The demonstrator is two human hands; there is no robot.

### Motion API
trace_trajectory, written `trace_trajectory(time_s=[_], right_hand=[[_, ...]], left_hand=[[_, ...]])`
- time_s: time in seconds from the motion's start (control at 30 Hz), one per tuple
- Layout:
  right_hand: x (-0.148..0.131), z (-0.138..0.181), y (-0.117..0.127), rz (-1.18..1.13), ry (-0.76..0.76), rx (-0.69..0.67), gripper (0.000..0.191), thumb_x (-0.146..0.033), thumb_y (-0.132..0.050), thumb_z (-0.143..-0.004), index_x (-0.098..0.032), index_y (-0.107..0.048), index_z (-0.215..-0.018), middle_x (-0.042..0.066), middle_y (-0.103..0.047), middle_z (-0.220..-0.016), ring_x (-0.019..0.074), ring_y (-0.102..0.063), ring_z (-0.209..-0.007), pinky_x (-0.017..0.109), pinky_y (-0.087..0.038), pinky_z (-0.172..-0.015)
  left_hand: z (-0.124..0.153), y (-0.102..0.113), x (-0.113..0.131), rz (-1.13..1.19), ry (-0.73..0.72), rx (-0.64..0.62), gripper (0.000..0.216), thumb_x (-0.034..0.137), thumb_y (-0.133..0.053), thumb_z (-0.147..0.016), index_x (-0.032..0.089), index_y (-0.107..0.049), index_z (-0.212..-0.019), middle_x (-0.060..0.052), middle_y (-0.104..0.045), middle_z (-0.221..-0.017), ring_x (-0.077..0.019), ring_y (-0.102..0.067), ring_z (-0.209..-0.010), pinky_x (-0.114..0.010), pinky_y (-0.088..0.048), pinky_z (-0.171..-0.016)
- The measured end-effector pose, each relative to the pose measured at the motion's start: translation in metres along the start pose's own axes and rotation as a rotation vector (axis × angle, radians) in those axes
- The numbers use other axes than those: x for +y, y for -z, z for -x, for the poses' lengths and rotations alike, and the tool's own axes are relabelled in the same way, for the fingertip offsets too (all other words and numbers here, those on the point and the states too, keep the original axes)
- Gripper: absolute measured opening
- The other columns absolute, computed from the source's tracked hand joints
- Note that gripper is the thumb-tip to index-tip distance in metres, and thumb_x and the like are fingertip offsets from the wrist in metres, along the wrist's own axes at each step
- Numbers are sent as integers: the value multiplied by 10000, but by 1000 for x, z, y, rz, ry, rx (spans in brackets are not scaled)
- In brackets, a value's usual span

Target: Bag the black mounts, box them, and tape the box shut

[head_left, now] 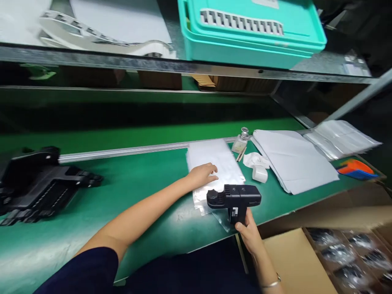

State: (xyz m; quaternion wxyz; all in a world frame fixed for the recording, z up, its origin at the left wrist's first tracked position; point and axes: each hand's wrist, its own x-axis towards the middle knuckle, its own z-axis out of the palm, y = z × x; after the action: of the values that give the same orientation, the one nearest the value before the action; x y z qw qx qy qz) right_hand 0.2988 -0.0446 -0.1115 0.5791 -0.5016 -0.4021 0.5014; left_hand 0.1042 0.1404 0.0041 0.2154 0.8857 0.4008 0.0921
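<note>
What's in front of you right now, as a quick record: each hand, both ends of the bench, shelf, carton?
left hand: left hand resting on plastic bags
right hand: right hand gripping black device by its lower part
bench left: black parts, blurred
bench right: small bottle, white roll, white sheets, orange-and-blue item
shelf above: turquoise bin
lower right: open carton with wrapped dark items in compartments

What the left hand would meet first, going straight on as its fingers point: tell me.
Past the plastic bags beneath it, the left hand would probably meet the crumpled white piece or the white roll beside it; height and exact line are unclear.
</note>
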Motion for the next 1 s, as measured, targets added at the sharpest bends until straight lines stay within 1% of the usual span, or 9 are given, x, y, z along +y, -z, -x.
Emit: trace_trajectory(time_s=[0.1,0.17,0.33,0.47,0.6,0.7,0.77,0.87,1.0], right_hand=[[5,7,12,-46,-3,68,733,-592,-833,-585,-251,-596,-1189,116,-687,-1194,318,-620,-1156,493,-475,-1007],[1,8,15,-51,-15,80,699,-596,-836,-581,-233,-620,-1138,118,-707,-1148,313,-643,-1115,499,-478,-1001],[-2,3,15,-55,-18,76,665,-582,-842,-581,-236,-637,-1111,109,-714,-1150,315,-656,-1103,508,-491,-994],[3,-4,18,-64,39,29,664,-566,-845,-580,-248,-640,-1125,105,-717,-1139,327,-644,-1123,494,-509,-968],[10,-7,27,-93,62,4,686,-549,-801,-656,-263,-590,-1243,108,-668,-1240,329,-613,-1166,500,-493,-980],[17,-9,30,-153,23,34,663,-534,-785,-685,-265,-585,-1257,106,-661,-1235,329,-617,-1139,520,-490,-969],[19,-12,27,-167,-5,32,650,-510,-791,-688,-269,-587,-1256,104,-643,-1258,335,-594,-1167,535,-471,-988],[14,-18,15,-159,-45,-28,632,-493,-796,-685,-282,-596,-1247,102,-625,-1283,348,-564,-1206,563,-430,-1027],[3,-22,-4,-144,-73,-100,667,-496,-810,-656,-289,-603,-1255,110,-625,-1277,363,-563,-1196,578,-422,-1028]], left_hand=[[-30,-22,-10,-133,39,-67,168,252,-547,-869,146,-660,-934,-143,-680,-1042,-296,-618,-1038,-396,-499,-858],[-41,-25,-18,-127,43,-110,223,216,-472,-882,145,-682,-857,-124,-707,-972,-272,-644,-966,-368,-499,-835],[-41,4,-24,-108,70,-163,277,214,-445,-872,173,-719,-886,-43,-747,-964,-206,-672,-906,-279,-492,-799],[8,38,-28,-241,114,18,319,259,-391,-917,186,-696,-975,-70,-720,-1051,-234,-653,-989,-307,-496,-783],[99,55,-45,-445,144,69,371,303,-335,-954,193,-686,-906,-85,-691,-886,-228,-659,-850,-309,-511,-695],[162,29,-53,-389,98,-15,382,309,-339,-966,179,-674,-1096,-126,-680,-1128,-247,-644,-1043,-352,-521,-860],[187,-1,-54,-316,30,-78,481,413,-414,-959,181,-527,-1364,-148,-533,-1418,-295,-502,-1302,-436,-419,-1058],[187,-34,-61,-249,19,-175,741,600,-434,-924,196,-286,-1528,-145,-328,-1573,-342,-287,-1452,-559,-213,-1169],[151,-25,-95,-254,260,-52,659,522,-324,-985,201,-208,-1550,-147,-204,-1614,-328,-160,-1495,-610,-117,-1170]])
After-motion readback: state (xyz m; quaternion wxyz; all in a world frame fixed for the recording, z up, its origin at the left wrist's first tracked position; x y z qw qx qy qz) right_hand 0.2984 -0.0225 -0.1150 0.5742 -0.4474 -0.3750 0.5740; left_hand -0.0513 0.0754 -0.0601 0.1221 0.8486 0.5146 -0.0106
